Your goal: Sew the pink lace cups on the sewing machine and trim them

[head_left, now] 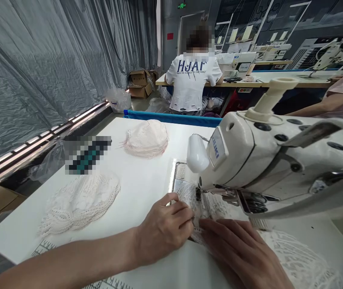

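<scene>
A white sewing machine (267,156) stands on the white table (147,180), its needle area near the metal plate (180,176). A piece of white lace fabric (189,194) lies under the presser foot. My left hand (163,230) pinches the lace just left of the needle, fingers closed on it. My right hand (237,251) lies flat on the lace below the machine head, pressing it to the table. More of the lace (297,261) trails to the lower right.
A pile of white lace pieces (79,202) sits at the left of the table, and a pinkish-white stack (147,138) lies farther back. A person in a white T-shirt (193,78) sits at another bench behind. Grey plastic sheeting (39,64) covers the left wall.
</scene>
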Demonstrator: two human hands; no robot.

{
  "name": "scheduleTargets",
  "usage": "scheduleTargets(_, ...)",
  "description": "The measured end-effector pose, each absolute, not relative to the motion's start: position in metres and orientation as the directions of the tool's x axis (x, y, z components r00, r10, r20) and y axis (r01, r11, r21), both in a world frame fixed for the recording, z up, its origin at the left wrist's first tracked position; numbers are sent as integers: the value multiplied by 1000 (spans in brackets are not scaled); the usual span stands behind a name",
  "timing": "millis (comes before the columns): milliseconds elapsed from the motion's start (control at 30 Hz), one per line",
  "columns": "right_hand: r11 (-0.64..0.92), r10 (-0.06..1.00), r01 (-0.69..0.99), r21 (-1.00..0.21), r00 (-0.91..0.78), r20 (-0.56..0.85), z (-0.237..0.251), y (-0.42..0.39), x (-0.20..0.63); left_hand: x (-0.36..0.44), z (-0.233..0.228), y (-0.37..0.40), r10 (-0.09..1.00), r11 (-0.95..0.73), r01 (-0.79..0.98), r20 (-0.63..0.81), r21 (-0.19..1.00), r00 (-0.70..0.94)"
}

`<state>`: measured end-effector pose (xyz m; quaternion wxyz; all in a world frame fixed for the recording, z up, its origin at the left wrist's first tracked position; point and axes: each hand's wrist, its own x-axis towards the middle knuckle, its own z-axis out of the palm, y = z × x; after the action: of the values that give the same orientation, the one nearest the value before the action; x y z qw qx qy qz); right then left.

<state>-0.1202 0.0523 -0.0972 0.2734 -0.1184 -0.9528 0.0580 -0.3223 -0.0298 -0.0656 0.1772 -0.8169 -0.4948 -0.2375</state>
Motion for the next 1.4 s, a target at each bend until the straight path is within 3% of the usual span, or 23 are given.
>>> scheduleTargets(100,963,271,224,-152,-780,564,-94,52,-123,-321,-68,-29,721,-400,912,582,-93,376)
scheduleTargets(267,981,189,190,-49,-849,493,-82,56,-122,-320,-71,-30,706,-383,911,587,-156,397)
scheduleTargets(367,980,191,197,-38,-852,488,-84,55,-121,-320,-70,-31,726,-389,907,552,-163,411)
scheduleTargets(500,971,235,225,-85,-809,539,-93,53,-121,-320,-67,-33,734,-424,893,520,-150,436)
scheduleTargets(700,983,156,181,7,-862,482,-90,54,-123,-321,-64,-32,698,-516,849,517,-118,496)
scheduleTargets(833,982,158,189,7,-838,522,-88,55,-122,-320,-66,-33,723,-484,864,493,-139,484)
scheduleTargets(933,984,136,173,39,-877,462,-88,56,-120,-320,-68,-34,730,-471,871,493,-139,473)
scheduleTargets(1067,978,172,208,6,-824,539,-89,56,-121,-320,-67,-36,746,-471,872,469,-132,473)
scheduleTargets(1400,950,134,253,183,-860,492,-78,72,-132,-322,-61,-18,815,-430,903,422,-20,398)
